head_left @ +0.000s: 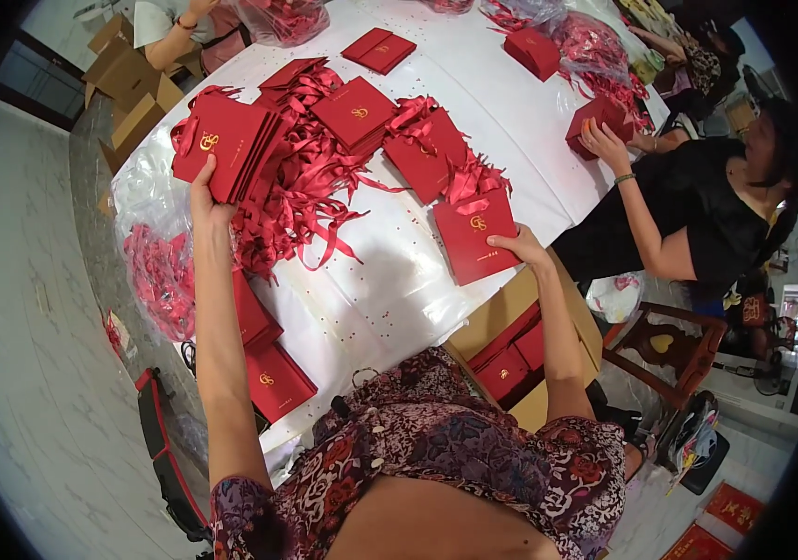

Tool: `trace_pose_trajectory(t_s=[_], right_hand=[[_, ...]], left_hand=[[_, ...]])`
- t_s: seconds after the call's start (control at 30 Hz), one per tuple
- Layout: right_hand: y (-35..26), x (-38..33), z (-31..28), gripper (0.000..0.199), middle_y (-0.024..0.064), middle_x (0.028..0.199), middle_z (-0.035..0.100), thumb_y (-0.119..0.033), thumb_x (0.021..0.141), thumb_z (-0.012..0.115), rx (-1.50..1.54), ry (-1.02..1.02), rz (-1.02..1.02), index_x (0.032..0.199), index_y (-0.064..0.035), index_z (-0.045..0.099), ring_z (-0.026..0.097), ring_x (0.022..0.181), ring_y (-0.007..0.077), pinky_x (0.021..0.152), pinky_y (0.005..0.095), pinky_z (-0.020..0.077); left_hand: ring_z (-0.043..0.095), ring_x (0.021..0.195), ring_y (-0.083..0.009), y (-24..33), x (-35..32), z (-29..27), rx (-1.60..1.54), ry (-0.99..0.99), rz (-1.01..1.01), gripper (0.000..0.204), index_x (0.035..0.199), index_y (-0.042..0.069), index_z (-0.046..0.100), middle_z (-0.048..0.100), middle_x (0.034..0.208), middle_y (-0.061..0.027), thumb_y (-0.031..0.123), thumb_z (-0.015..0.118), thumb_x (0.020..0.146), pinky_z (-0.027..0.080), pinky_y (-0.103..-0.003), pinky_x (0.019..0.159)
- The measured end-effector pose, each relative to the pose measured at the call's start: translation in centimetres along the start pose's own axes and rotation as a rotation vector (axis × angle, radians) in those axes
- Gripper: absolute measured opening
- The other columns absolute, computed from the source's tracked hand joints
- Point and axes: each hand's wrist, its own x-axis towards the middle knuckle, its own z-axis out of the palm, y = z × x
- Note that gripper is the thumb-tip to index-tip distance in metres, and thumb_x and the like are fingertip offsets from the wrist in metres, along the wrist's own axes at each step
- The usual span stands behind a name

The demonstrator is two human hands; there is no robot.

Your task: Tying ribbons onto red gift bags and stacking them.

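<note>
My left hand (pixel 209 198) is closed on the edge of several flat red paper gift bags (pixel 221 140) with gold print, lifted in a loose fan at the left of the table. My right hand (pixel 527 246) grips one corner of another red gift bag (pixel 473 245), thumb on its face, at the table's right edge. Between my hands lies a tangled heap of red ribbon handles (pixel 301 201). More red gift bags rest on it, among them an upper stack (pixel 354 112) and one bag (pixel 427 157) partly covered by ribbon.
An open cardboard box (pixel 578 327) holding red bags stands below my right arm. Red stacks (pixel 277 383) lie near my left forearm. Clear plastic (pixel 161 271) wraps red ribbons at left. A co-worker in black (pixel 670 201) holds a red box (pixel 598 126). A wooden chair (pixel 665 350) stands behind.
</note>
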Motion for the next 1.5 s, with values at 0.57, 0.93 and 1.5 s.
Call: trace_pose_trajectory(t_s=[0.57,0.93,1.5], right_hand=[[-5.6,-8.0,13.7,0.054,0.0122,0.098,0.055,-0.020,0.060,0.085,-0.941,0.355,-0.537,0.105,-0.0066,0.058,0.056,0.094,0.0323,0.077,0.0421,0.0497],[-6.1,-7.5,13.5,0.075,0.0129,0.106,0.055,-0.022,0.057,0.089,-0.854,0.277,-0.519,0.121,-0.0063,0.054,0.056,0.100,0.0317,0.083,0.0407,0.0495],[1.2,-5.4,14.5,0.066,0.0110,0.119,0.061,-0.008,0.067,0.088,0.124,0.238,-0.639,0.122,-0.0008,0.051,0.060,0.106,0.0178,0.093,0.0310,0.0490]], left_hand=[[0.066,0.103,-0.0298,-0.6,1.1,-1.5,0.011,-0.034,0.051,0.043,0.123,0.006,0.057,0.066,0.117,-0.0134,0.017,0.072,0.084,0.054,-0.047,0.092],[0.064,0.108,-0.0313,-1.4,-0.6,-1.5,-0.051,-0.032,0.060,0.044,0.128,0.004,0.052,0.063,0.121,-0.0147,0.010,0.067,0.087,0.053,-0.050,0.094],[0.064,0.107,-0.0306,-0.9,-0.8,-2.2,-0.058,-0.027,0.076,0.041,0.124,0.004,0.055,0.064,0.120,-0.0138,0.011,0.069,0.086,0.054,-0.049,0.093]])
